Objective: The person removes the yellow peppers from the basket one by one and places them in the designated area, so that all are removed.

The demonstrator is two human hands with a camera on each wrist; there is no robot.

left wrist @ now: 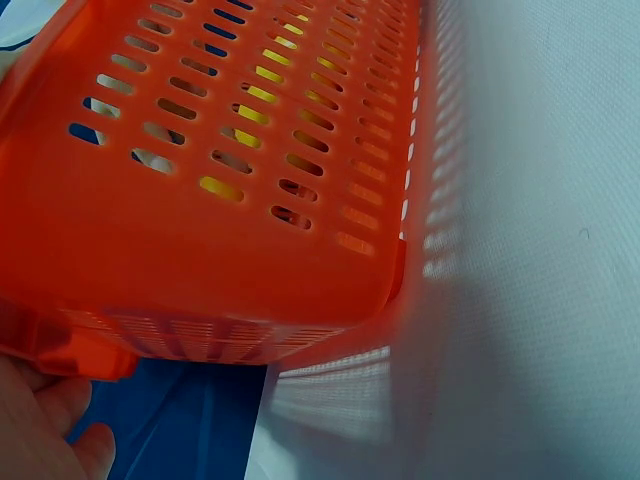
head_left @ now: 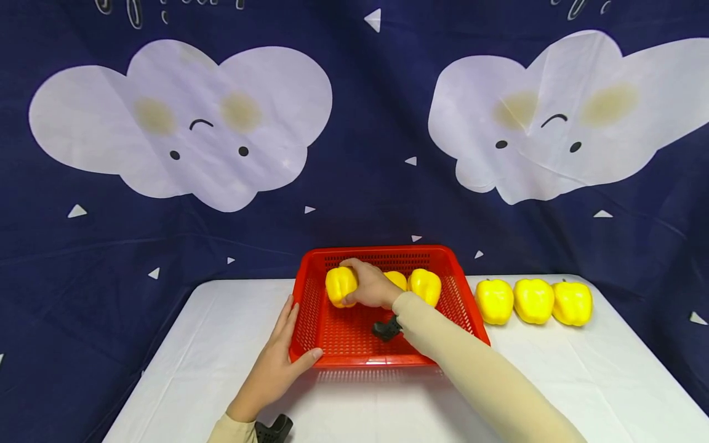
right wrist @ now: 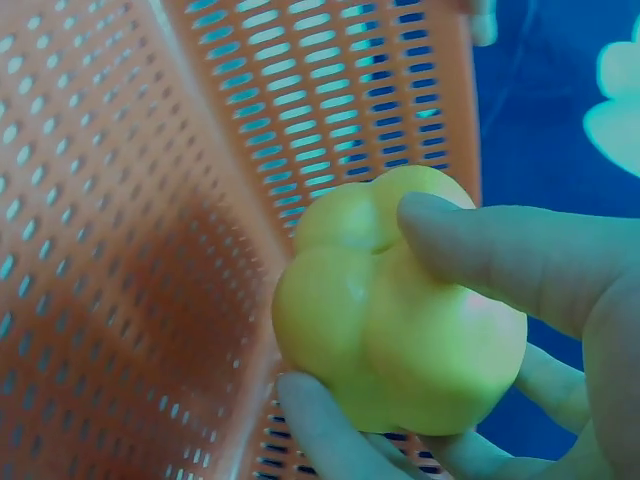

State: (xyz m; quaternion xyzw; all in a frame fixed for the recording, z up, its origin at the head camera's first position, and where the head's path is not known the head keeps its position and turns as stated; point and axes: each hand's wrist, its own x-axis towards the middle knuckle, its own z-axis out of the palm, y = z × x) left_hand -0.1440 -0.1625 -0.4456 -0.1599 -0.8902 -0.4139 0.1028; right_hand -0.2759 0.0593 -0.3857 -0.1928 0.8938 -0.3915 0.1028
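Observation:
Inside the red basket (head_left: 365, 361), my right hand (head_left: 372, 286) grips a yellow bell pepper (head_left: 340, 287) toward the back left. Thumb and fingers sit on opposite sides of this bell pepper (right wrist: 400, 310) in the right wrist view. Two more yellow bell peppers are in the basket: one (head_left: 425, 286) to the right, the other (head_left: 396, 279) partly hidden behind my right hand. My left hand (head_left: 274, 366) rests against the basket's front left corner, fingers extended along the left side and thumb at the front rim. Its fingertips (left wrist: 95, 450) show below the rim in the left wrist view.
Three yellow bell peppers (head_left: 533, 301) stand in a row on the white table (head_left: 587, 381), right of the basket. A dark blue cloth (head_left: 382, 184) with white clouds hangs right behind the table. Black wrist devices (head_left: 386, 329) are worn on both wrists.

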